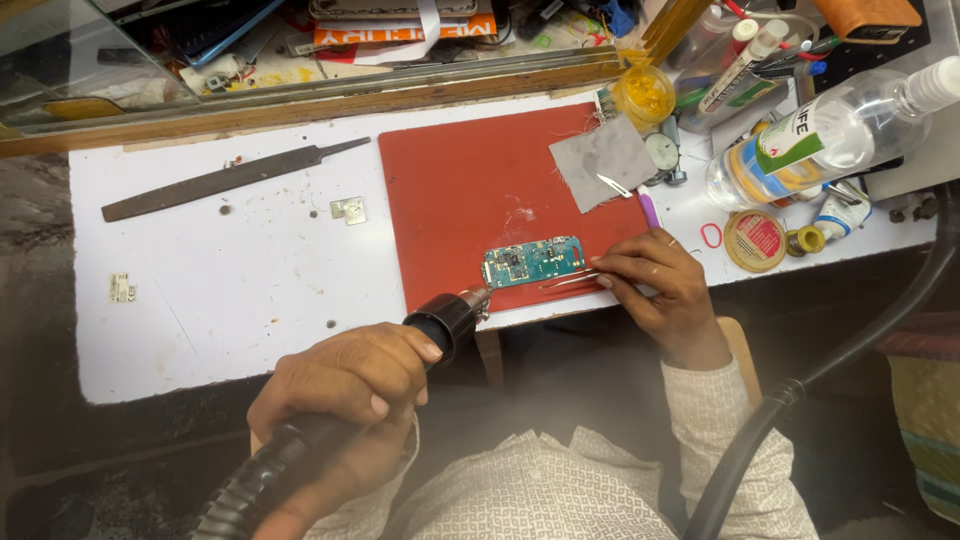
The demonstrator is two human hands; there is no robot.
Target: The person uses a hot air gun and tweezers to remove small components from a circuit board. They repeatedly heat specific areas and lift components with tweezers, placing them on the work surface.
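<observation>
Left hand [345, 385] gripping hot-air gun [440, 322] at circuit board [532, 262], right hand [655, 280] pinching tweezers [570, 281] beside it

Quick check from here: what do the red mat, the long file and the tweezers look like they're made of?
Red mat: looks like matte rubber or silicone; flat, dull, no glare, though I can't confirm which. Long file: dark grey metal, likely steel, with a rough, dull face and a narrow tang. Tweezers in the right hand: thin bright metal, probably stainless steel, judging by the shiny silver prongs.
</observation>
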